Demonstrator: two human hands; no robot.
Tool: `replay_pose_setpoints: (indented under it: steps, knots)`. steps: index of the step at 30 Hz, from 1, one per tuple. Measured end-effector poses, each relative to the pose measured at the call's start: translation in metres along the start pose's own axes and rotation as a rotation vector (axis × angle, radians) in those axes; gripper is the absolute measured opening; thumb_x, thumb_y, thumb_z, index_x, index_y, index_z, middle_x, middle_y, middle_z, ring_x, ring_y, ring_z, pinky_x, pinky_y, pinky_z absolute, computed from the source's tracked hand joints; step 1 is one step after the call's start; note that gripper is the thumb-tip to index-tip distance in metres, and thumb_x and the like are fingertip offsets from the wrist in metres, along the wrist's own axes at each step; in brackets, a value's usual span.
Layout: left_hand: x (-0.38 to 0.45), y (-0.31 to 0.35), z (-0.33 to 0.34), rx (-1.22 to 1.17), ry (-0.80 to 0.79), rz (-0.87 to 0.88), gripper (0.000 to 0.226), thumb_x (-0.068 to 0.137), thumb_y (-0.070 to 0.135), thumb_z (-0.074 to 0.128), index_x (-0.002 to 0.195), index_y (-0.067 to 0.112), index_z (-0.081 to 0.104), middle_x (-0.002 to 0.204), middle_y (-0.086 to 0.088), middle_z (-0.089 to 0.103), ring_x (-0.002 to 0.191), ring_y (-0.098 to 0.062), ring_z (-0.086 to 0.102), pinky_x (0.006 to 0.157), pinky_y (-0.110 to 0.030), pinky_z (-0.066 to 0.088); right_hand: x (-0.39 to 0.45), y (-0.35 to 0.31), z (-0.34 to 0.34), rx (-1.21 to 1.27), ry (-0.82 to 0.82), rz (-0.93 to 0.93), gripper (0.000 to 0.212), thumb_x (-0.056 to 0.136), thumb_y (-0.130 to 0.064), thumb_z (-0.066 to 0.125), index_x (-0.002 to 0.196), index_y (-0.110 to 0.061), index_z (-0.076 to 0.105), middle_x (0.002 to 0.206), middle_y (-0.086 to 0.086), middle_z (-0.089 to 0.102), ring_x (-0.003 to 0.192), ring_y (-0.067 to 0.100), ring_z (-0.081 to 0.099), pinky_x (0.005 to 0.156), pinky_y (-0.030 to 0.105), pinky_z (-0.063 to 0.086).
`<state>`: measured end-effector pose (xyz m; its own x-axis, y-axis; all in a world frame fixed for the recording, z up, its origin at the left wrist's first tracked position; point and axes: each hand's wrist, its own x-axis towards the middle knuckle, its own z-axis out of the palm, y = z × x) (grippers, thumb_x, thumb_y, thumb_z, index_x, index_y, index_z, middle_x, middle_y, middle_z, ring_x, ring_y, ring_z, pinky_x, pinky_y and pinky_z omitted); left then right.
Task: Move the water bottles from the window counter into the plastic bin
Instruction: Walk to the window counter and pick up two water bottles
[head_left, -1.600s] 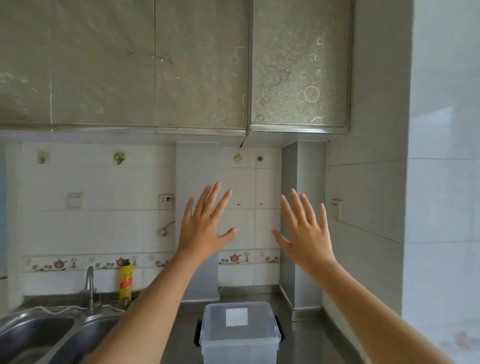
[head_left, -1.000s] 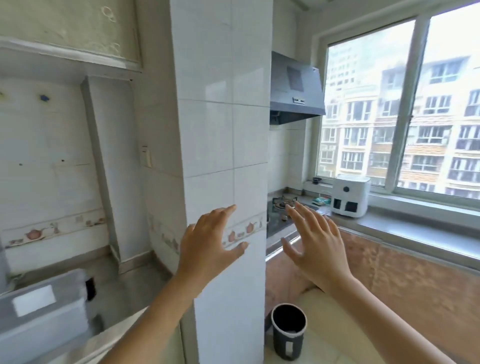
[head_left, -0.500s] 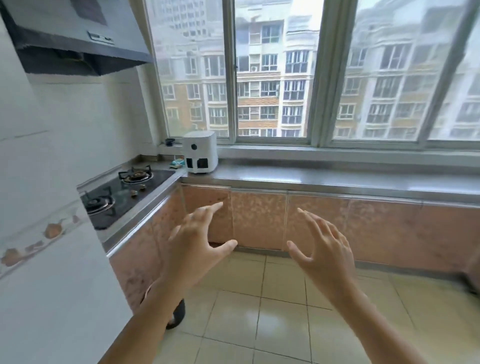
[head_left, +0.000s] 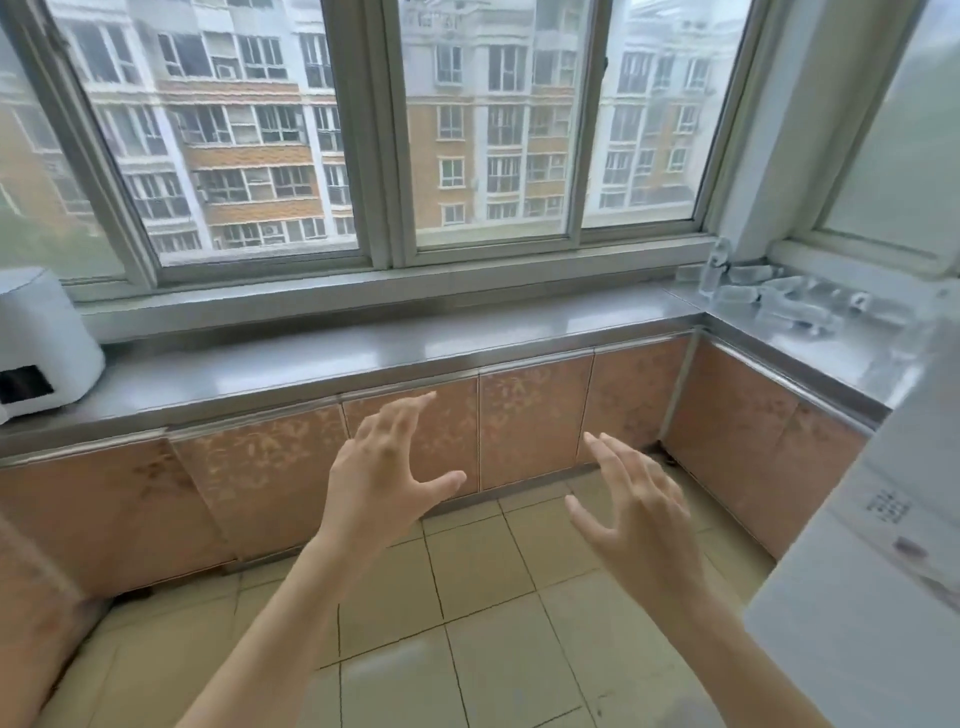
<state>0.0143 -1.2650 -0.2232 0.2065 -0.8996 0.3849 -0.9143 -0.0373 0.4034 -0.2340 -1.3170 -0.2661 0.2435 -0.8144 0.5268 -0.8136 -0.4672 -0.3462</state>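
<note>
Head view shows two bare hands raised over the tiled floor; the left hand (head_left: 382, 470) and the right hand (head_left: 636, 506) have fingers spread, holding nothing; the water bottles (head_left: 779, 299) lie clustered on the window counter (head_left: 363, 358) in the far right corner, too blurred to count; no label is readable; one white appliance (head_left: 39, 340) stands at left.

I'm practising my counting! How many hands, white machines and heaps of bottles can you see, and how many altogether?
Hands: 2, the left hand and the right hand
White machine: 1
Heap of water bottles: 1, too blurry to count singly
Total: 4
</note>
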Motion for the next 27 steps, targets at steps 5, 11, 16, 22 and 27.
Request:
replay_pose_setpoints:
  steps: [5,11,16,22,27]
  knots:
    - [0.096,0.05,0.079,-0.074,-0.084,0.126,0.09,0.075,0.058,0.073,0.151,0.036,0.03,0.151,0.012,0.042,0.136,-0.014,0.041,0.106,-0.041,0.039,0.048,0.087,0.011,-0.086,0.034,0.148,0.063,0.079,-0.049,0.049,0.137,-0.024,0.049,0.137,-0.002,0.054,0.125,0.018,0.05,0.101,0.04,0.041]
    - [0.184,0.097,0.166,-0.16,-0.13,0.178,0.088,0.075,0.056,0.074,0.15,0.037,0.031,0.149,0.013,0.043,0.133,-0.013,0.042,0.104,-0.038,0.039,0.108,0.172,0.037,-0.155,0.036,0.234,0.064,0.077,-0.051,0.046,0.135,-0.022,0.051,0.136,0.0,0.055,0.123,0.019,0.052,0.099,0.041,0.043]
    - [0.253,0.126,0.22,-0.203,-0.174,0.198,0.088,0.075,0.057,0.073,0.15,0.037,0.031,0.147,0.014,0.043,0.132,-0.013,0.042,0.105,-0.039,0.041,0.163,0.225,0.05,-0.167,0.035,0.304,0.064,0.077,-0.044,0.059,0.136,-0.021,0.051,0.136,0.001,0.056,0.123,0.02,0.052,0.098,0.04,0.043]
    - [0.352,0.152,0.297,-0.233,-0.237,0.253,0.086,0.076,0.054,0.074,0.149,0.037,0.031,0.15,0.015,0.04,0.135,-0.012,0.04,0.099,-0.03,0.037,0.232,0.297,0.078,-0.202,0.042,0.419,0.066,0.077,-0.035,0.073,0.136,-0.02,0.05,0.138,0.001,0.053,0.125,0.022,0.051,0.099,0.04,0.041]
    - [0.452,0.173,0.366,-0.247,-0.303,0.328,0.086,0.076,0.053,0.074,0.149,0.037,0.031,0.15,0.014,0.04,0.134,-0.013,0.041,0.095,-0.026,0.034,0.298,0.358,0.111,-0.222,0.033,0.532,0.065,0.082,-0.038,0.067,0.141,-0.025,0.044,0.146,-0.003,0.045,0.133,0.019,0.041,0.106,0.036,0.032]
